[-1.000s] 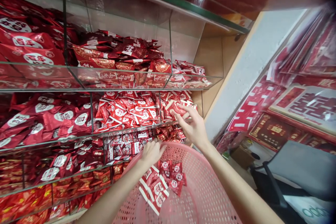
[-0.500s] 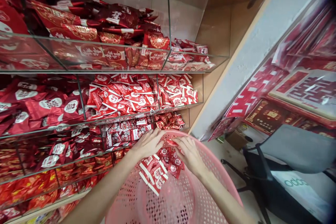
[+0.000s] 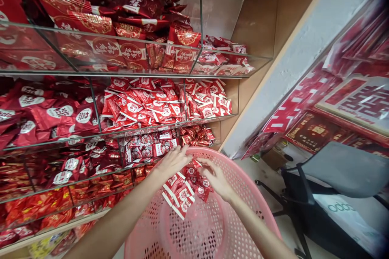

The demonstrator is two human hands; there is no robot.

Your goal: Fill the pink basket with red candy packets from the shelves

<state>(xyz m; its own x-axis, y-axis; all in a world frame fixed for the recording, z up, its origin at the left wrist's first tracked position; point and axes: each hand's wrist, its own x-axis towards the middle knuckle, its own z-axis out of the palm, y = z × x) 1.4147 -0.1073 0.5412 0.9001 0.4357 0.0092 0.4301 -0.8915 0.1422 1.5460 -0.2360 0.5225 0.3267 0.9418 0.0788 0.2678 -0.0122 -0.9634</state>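
A pink perforated plastic basket [image 3: 243, 194] is held up against the shelves, low in the middle of the view. My left hand [image 3: 172, 162] grips its far rim, fingers curled over the edge. A pile of small red-and-white candy packets [image 3: 182, 196] lies inside the basket under that hand. My right hand [image 3: 216, 177] is down inside the basket with fingers bent on the packets; whether it holds one is hidden. Just past the rim, glass shelf bins hold more red-and-white packets [image 3: 152, 105].
Glass-fronted shelves [image 3: 91, 73] full of red candy packs fill the left and centre. A grey-white wall pillar [image 3: 291, 60] stands to the right, with red paper decorations [image 3: 349, 105] beyond it. A grey office chair [image 3: 334, 178] is at lower right.
My right hand came down from the middle shelf's packets into the basket. The view tilted down and the basket rose slightly toward the shelves. My left hand stayed on the rim.
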